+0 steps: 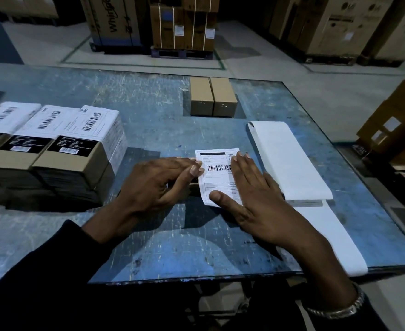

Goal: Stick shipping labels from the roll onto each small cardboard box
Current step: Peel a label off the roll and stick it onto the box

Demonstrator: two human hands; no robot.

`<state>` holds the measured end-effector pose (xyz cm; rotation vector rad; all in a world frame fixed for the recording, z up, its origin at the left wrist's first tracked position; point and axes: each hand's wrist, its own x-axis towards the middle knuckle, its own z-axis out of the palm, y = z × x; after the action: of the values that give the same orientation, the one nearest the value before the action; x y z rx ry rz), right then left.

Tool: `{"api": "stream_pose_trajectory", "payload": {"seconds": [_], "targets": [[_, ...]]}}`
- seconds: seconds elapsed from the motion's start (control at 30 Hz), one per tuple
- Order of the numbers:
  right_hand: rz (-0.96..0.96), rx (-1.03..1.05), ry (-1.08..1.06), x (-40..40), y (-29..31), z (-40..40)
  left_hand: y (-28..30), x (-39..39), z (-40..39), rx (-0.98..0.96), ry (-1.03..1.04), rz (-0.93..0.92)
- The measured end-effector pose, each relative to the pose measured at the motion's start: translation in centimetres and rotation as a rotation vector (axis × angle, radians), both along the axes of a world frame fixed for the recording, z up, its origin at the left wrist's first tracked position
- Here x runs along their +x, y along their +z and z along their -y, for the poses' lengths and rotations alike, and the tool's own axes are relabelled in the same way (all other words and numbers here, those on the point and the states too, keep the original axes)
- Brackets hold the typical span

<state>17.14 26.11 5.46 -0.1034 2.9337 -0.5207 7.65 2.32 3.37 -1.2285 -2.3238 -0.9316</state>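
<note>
A white shipping label (217, 172) with a barcode lies on top of a small cardboard box in the middle of the table; only a tan sliver of the box (193, 185) shows under it. My right hand (256, 201) lies flat on the label's right half, with the thumb on its near edge. My left hand (158, 182) touches the label's left edge with straight fingertips. The label strip (289, 158) lies unrolled to the right.
Two plain brown boxes (212, 96) stand side by side at the back of the scratched blue table (148, 115). Several labelled boxes (77, 139) are stacked at the left. The strip's tail (335, 240) hangs over the near right edge. Large cartons on pallets stand beyond.
</note>
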Motion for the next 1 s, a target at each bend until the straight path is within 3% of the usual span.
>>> {"api": "stream_pose_trajectory", "payload": {"seconds": [0.17, 0.4, 0.7, 0.87, 1.0], "targets": [[-0.049, 0.021, 0.058, 0.0, 1.2, 3.1, 0.7, 0.1, 0.3, 0.144, -0.05, 0.163], [-0.143, 0.113, 0.135, -0.2, -0.4, 3.2, 0.4, -0.3, 0.7, 0.178, -0.112, 0.117], [-0.014, 0.136, -0.097, 0.5, 2.4, -0.6, 0.0, -1.2, 1.5, 0.136, -0.17, 0.205], [-0.09, 0.049, 0.087, -0.7, 1.6, 4.4, -0.1, -1.4, 1.6, 0.129, -0.211, 0.184], [-0.186, 0.126, 0.111, -0.7, -0.9, 3.5, -0.6, -1.4, 1.8, 0.125, -0.201, 0.148]]}}
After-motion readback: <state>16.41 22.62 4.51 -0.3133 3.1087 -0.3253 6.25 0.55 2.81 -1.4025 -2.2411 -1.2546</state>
